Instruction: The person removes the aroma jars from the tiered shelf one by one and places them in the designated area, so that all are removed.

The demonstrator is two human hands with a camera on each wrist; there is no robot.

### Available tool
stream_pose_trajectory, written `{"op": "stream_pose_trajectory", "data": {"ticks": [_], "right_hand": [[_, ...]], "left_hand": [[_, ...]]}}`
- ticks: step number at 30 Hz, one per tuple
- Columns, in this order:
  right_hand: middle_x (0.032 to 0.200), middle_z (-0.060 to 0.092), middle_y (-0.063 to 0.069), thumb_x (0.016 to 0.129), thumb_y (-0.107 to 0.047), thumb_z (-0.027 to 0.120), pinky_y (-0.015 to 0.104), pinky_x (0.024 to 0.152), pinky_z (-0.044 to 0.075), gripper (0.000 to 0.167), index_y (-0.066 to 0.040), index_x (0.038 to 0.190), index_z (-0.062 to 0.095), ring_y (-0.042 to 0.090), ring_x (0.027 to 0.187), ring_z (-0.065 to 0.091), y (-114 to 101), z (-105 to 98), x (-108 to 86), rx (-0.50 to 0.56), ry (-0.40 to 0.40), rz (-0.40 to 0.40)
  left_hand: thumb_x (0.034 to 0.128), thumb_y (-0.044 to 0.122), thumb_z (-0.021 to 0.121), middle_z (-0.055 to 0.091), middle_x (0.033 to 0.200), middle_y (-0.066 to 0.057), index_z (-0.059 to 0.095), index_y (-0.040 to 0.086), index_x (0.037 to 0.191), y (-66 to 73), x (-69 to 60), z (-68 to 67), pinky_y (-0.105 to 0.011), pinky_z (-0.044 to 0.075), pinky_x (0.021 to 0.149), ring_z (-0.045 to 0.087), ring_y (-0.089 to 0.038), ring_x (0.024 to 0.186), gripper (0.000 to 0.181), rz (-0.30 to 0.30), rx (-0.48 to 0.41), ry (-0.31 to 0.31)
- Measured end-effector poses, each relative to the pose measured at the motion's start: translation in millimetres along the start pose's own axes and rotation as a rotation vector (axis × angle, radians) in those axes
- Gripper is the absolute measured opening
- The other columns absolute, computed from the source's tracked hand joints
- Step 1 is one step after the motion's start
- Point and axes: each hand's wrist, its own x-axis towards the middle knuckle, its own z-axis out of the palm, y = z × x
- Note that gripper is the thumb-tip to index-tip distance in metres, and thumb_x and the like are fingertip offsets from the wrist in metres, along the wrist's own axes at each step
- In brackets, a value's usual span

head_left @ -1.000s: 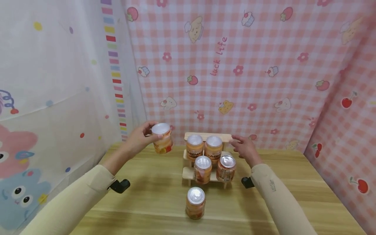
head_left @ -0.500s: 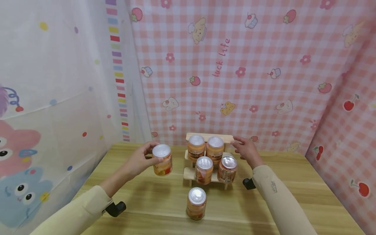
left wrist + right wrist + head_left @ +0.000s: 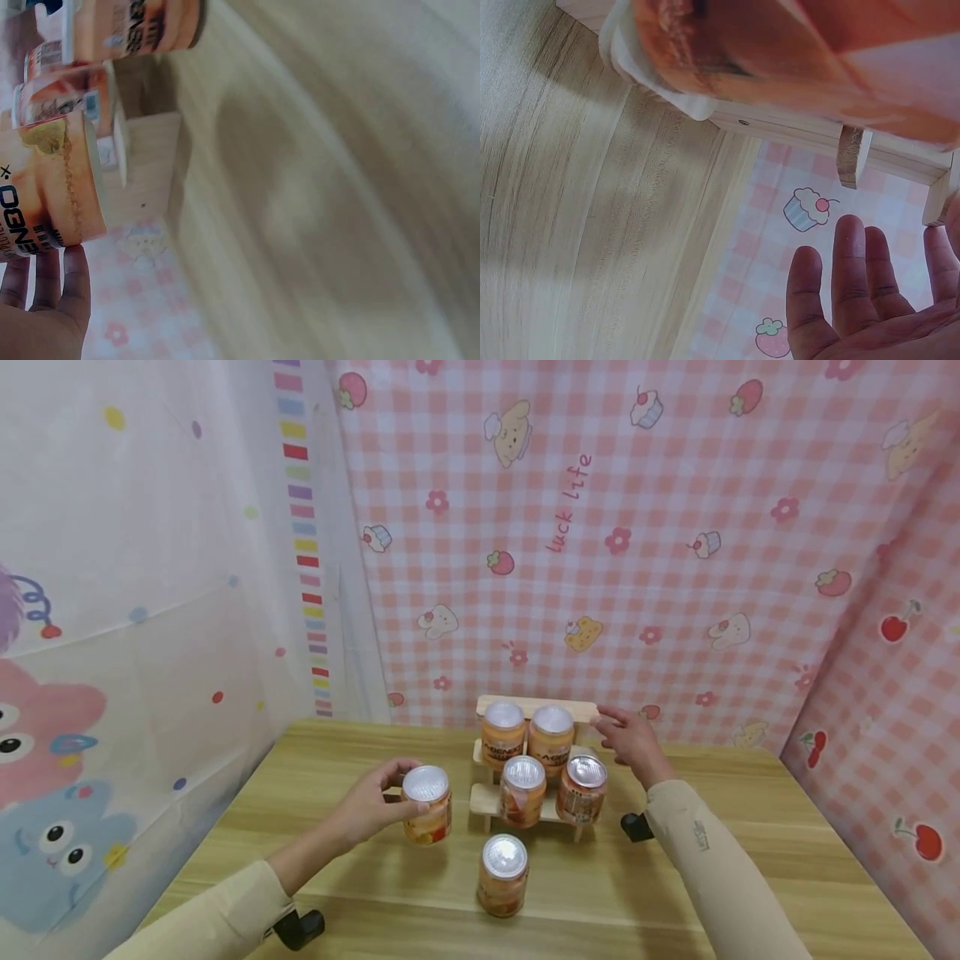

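My left hand holds an orange can with a pale lid by its sides, upright, left of a small stepped wooden rack. In the left wrist view fingers curve against that can. At the rack's right end, my right hand pinches the top board between thumb and index finger. Its other fingers stretch out free in the right wrist view. Two cans occupy the middle step, and two more the lowest. Another can stands on the table in front.
The wood-grain table runs under everything. A pink checked cloth hangs behind, and a white patterned cloth borders the left side. Black wrist mounts hang below both sleeves.
My left hand has lowered its can from beside the top board, bringing it nearer and slightly right, towards the front can. The right hand stays at the rack's end.
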Motion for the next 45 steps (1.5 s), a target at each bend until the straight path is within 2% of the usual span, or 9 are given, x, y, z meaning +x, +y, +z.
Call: {"op": "stream_pose_trajectory", "data": {"ticks": [14,22,28,36,41,45], "right_hand": [[0.146,0.049,0.018,0.104,-0.033,0.052,0.055,0.096,0.046,0.052,-0.015,0.152,0.042,0.04,0.125,0.053,0.3,0.9,-1.1,0.005,0.01,-0.013],[0.148,0.046,0.02,0.104,-0.033,0.053,0.055,0.095,0.046,0.054,-0.015,0.153,0.041,0.041,0.127,0.051,-0.3,-0.5,-1.7,0.015,-0.007,-0.016],[0.147,0.048,0.019,0.104,-0.033,0.053,0.055,0.095,0.046,0.053,-0.015,0.152,0.041,0.041,0.126,0.052,0.4,-0.3,-1.3,0.017,-0.001,-0.012],[0.148,0.047,0.019,0.104,-0.036,0.053,0.052,0.09,0.048,0.055,-0.015,0.153,0.04,0.041,0.126,0.051,1.1,-0.8,-1.2,0.004,-0.005,-0.016],[0.147,0.047,0.02,0.104,-0.035,0.053,0.053,0.093,0.047,0.055,-0.014,0.153,0.04,0.041,0.126,0.051,0.2,-0.7,-2.2,0.012,-0.007,-0.011],[0.147,0.048,0.019,0.104,-0.034,0.053,0.053,0.094,0.047,0.054,-0.014,0.152,0.041,0.041,0.126,0.051,0.7,0.3,-1.6,0.018,-0.005,-0.007]], "left_hand": [[0.0811,0.015,0.083,0.059,0.117,-0.011,0.054,0.003,0.129,-26.4,-19.9,28.2,-0.036,0.051,0.09,0.056,-0.027,0.107,0.057,-0.081,-0.047,-0.063],[0.0802,0.01,0.083,0.058,0.118,-0.011,0.054,0.002,0.127,-34.6,-26.7,39.8,-0.035,0.05,0.092,0.054,-0.026,0.109,0.056,-0.07,-0.067,-0.11],[0.0803,0.012,0.082,0.058,0.119,-0.01,0.054,0.002,0.127,-36.4,-31.2,45.1,-0.039,0.046,0.096,0.05,-0.026,0.113,0.055,-0.066,-0.052,-0.125],[0.0793,0.011,0.083,0.058,0.118,-0.01,0.054,0.002,0.125,-36.9,-34.2,49.4,-0.036,0.047,0.096,0.051,-0.026,0.112,0.055,-0.054,-0.059,-0.139],[0.0801,0.011,0.082,0.057,0.118,-0.01,0.052,0.0,0.127,-39.6,-35.0,50.6,-0.037,0.046,0.096,0.051,-0.026,0.112,0.057,-0.052,-0.061,-0.149],[0.0811,0.011,0.081,0.056,0.121,-0.012,0.049,-0.003,0.132,-42.0,-34.1,48.9,-0.033,0.048,0.096,0.05,-0.027,0.115,0.061,-0.048,-0.07,-0.165]]}}
